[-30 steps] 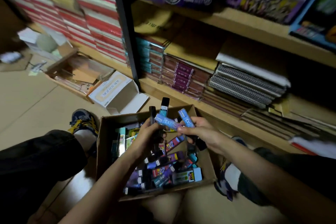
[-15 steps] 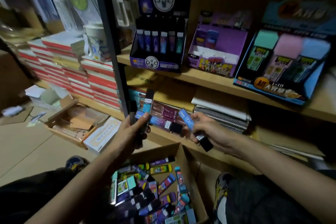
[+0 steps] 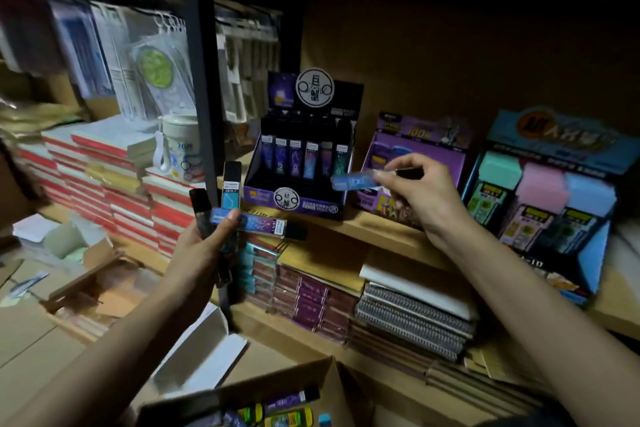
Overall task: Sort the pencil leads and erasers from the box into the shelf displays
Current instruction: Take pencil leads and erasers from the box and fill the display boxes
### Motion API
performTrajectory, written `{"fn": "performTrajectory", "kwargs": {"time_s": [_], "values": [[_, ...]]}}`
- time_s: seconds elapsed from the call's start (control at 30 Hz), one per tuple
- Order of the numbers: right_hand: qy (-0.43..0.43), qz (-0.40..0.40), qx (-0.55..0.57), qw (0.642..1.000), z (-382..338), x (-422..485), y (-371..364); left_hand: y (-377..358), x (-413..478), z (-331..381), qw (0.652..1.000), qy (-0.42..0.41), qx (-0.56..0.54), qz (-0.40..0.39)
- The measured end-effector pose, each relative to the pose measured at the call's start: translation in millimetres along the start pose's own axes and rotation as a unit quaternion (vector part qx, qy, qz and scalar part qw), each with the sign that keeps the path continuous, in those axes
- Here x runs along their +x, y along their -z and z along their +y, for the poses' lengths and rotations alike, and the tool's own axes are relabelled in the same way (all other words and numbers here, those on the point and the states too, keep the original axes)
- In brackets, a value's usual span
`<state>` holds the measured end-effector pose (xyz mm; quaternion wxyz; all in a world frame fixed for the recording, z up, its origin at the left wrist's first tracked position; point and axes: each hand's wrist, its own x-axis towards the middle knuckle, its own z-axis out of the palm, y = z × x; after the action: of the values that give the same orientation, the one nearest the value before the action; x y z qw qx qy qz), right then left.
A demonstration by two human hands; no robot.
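Note:
My left hand (image 3: 204, 250) grips a bundle of pencil lead cases (image 3: 231, 196), with one blue-purple case (image 3: 263, 224) sticking out sideways to the right. My right hand (image 3: 420, 192) pinches a single light blue lead case (image 3: 353, 181) level, in front of the purple display box (image 3: 415, 166). The black lead display (image 3: 304, 163) with a row of upright cases stands on the wooden shelf (image 3: 381, 229) between my hands. An eraser display (image 3: 543, 198) with green, pink and blue blocks stands at the right. The cardboard box (image 3: 277, 392) of mixed cases lies at the bottom edge.
A black shelf post (image 3: 201, 87) rises just behind my left hand. Stacked notebooks (image 3: 408, 315) and packs fill the lower shelf. Red-edged book stacks (image 3: 104, 184) and a white mug (image 3: 180, 146) sit left. Open cartons (image 3: 100, 291) lie on the floor.
My view has tilted up from the box to the shelf. Both hands have risen with their cases; the right hand has moved the blue case up to the purple display.

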<state>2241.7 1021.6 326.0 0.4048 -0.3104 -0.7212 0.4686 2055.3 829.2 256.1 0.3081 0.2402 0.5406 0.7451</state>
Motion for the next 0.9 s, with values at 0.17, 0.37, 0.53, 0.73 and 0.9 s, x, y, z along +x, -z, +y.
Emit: {"fn": "performTrajectory", "kwargs": {"time_s": [0.17, 0.37, 0.53, 0.73, 0.9], "values": [[0.012, -0.038, -0.042, 0.998, -28, 54, -21, 1, 9, 6, 1.000, -0.013, -0.009, 0.015], [0.113, -0.074, -0.291, 0.947, -31, 90, -47, 7, 12, 12, 0.999, -0.010, -0.016, 0.032], [0.141, -0.142, -0.347, 0.917, -27, 102, -59, 10, 10, 13, 0.999, -0.013, -0.020, 0.034], [0.117, -0.182, -0.348, 0.912, -34, 109, -60, 10, 9, 12, 0.999, -0.006, -0.009, 0.040], [0.104, -0.192, -0.361, 0.907, -32, 111, -58, 8, 10, 12, 0.999, -0.008, 0.008, 0.036]]}}
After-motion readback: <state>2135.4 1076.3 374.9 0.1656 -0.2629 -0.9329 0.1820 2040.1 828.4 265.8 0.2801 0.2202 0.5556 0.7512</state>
